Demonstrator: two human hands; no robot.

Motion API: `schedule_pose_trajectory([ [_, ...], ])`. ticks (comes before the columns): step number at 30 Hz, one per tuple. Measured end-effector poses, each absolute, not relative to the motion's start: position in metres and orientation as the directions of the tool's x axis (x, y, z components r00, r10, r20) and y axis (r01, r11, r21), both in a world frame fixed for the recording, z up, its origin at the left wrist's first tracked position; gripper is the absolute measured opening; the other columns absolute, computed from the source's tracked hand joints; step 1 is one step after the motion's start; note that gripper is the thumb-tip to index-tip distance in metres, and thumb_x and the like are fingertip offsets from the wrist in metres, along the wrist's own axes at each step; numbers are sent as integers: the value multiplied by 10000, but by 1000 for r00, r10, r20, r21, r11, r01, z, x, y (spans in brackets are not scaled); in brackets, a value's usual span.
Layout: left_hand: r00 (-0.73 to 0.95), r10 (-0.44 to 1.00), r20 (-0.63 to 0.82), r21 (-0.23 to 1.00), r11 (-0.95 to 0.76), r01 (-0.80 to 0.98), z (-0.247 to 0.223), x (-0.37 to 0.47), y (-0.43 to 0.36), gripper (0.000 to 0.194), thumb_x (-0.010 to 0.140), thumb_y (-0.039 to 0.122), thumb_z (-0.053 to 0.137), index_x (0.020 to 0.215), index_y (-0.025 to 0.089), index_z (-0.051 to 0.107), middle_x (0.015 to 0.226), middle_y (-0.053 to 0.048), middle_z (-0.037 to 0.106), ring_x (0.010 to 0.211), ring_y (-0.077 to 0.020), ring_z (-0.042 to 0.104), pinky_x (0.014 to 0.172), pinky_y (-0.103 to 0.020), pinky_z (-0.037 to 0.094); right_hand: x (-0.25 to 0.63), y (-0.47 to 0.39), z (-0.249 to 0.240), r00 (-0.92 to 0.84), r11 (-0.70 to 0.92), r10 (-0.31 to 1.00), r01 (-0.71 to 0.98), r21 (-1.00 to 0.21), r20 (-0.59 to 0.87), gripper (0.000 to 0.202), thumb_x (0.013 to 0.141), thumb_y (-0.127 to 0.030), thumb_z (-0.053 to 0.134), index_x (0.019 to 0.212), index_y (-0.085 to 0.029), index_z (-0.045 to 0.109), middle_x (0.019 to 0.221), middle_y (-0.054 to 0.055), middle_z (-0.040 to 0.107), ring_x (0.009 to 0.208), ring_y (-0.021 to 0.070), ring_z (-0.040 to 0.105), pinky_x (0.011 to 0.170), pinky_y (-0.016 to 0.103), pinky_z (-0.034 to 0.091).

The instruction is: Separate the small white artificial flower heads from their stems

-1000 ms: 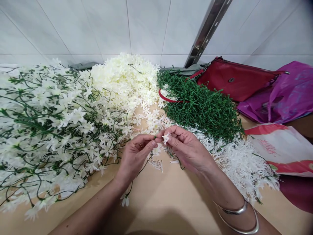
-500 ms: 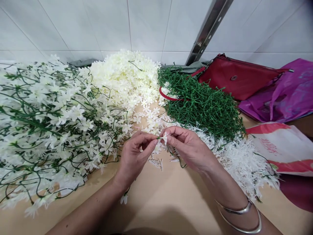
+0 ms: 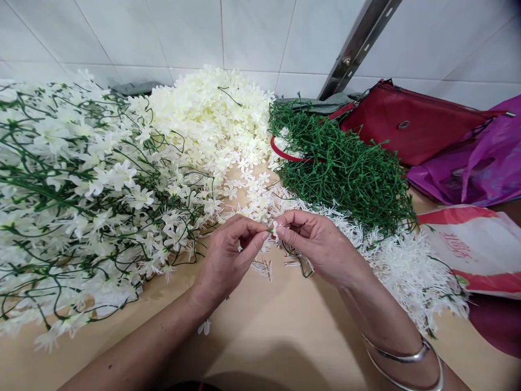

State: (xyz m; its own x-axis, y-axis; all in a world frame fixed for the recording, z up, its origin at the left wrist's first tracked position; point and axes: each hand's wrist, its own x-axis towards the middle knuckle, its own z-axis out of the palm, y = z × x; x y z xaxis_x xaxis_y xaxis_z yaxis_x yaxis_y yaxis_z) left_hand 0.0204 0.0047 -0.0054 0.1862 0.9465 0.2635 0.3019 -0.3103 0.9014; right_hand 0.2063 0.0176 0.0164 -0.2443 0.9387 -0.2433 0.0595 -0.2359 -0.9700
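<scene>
My left hand (image 3: pixel 228 252) is closed in a pinch on the green stem of an artificial flower. Thumb and forefinger of my right hand (image 3: pixel 323 247) grip the small white flower (image 3: pixel 275 230) at the tip of that stem. The two sets of fingertips nearly meet, and they cover part of the bloom. Below my left wrist another white blossom (image 3: pixel 204 327) hangs or lies; its stem is mostly hidden by the arm. Just beyond my hands are loose white petals (image 3: pixel 254 187) and thin white stamens (image 3: pixel 262 269) on the table (image 3: pixel 264 320).
Finished-looking white flowers on green stems (image 3: pixel 93 206) heap up at left. Behind are cream blossom pieces (image 3: pixel 215 114); to the right, green stems (image 3: pixel 342 174) and white stamens (image 3: pixel 411 271). A red bag (image 3: pixel 391 125), a purple plastic bag (image 3: pixel 488 157) and a red-and-white packet (image 3: pixel 472 244) lie at right.
My hands stay together at the flower, whose bloom now shows at a different angle between the fingertips. The whole view has shifted slightly.
</scene>
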Motion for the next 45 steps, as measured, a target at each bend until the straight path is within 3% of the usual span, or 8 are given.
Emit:
schedule_pose_trajectory([
  [4, 185, 954, 237, 910, -285, 303, -11, 21, 5, 82, 919, 169, 654, 844, 164, 686, 741, 10, 610, 661, -106, 525, 629, -232, 396, 205, 17, 14, -243, -224, 939, 108, -969, -244, 381, 766, -547, 784, 833, -191, 667, 704, -18, 566, 633, 122, 446, 571, 280, 327],
  [12, 165, 971, 170, 944, -209, 255, -16, 21, 6, 129, 910, 192, 646, 784, 168, 660, 733, -4, 621, 666, -124, 525, 637, -255, 393, 200, 22, 3, -254, -270, 928, 44, -962, -273, 392, 725, -562, 827, 812, -209, 680, 689, -25, 564, 640, 129, 457, 589, 281, 338],
  [19, 164, 982, 90, 981, -116, 155, -20, 24, 4, 127, 944, 272, 605, 873, 178, 654, 795, -19, 636, 699, -137, 527, 635, -263, 405, 197, 24, 0, -223, -361, 919, -145, -921, -325, 395, 600, -496, 928, 779, -211, 722, 741, -13, 634, 698, 135, 518, 680, 286, 398],
  [26, 229, 967, 116, 959, -169, 228, -16, 23, 4, 131, 939, 287, 631, 1003, 184, 680, 841, -10, 625, 706, -132, 545, 668, -265, 431, 203, 27, 4, -248, -400, 904, -211, -892, -347, 363, 586, -447, 949, 750, -202, 737, 759, -5, 645, 742, 145, 533, 739, 295, 430],
  [32, 331, 930, 160, 905, -272, 326, -2, 22, 5, 326, 1028, 258, 419, 792, 178, 628, 712, -1, 548, 691, -150, 522, 677, -281, 398, 202, 26, 7, -279, -374, 905, -168, -912, -320, 364, 612, -484, 929, 692, -200, 715, 781, 2, 640, 738, 146, 535, 725, 297, 443],
  [39, 330, 932, 147, 935, -240, 261, -4, 21, 7, 303, 1020, 249, 413, 787, 185, 596, 716, 5, 523, 684, -150, 504, 665, -279, 376, 200, 26, 1, -223, -345, 925, -156, -926, -307, 388, 583, -495, 941, 746, -219, 722, 774, 8, 657, 742, 165, 562, 729, 312, 475],
  [45, 348, 925, 152, 939, -245, 241, -5, 22, 8, 317, 1025, 247, 417, 724, 191, 498, 702, 16, 475, 683, -144, 465, 667, -279, 351, 200, 27, -1, -300, -306, 923, -193, -932, -241, 290, 677, -428, 909, 719, -213, 720, 798, 3, 643, 744, 146, 557, 736, 294, 457],
])
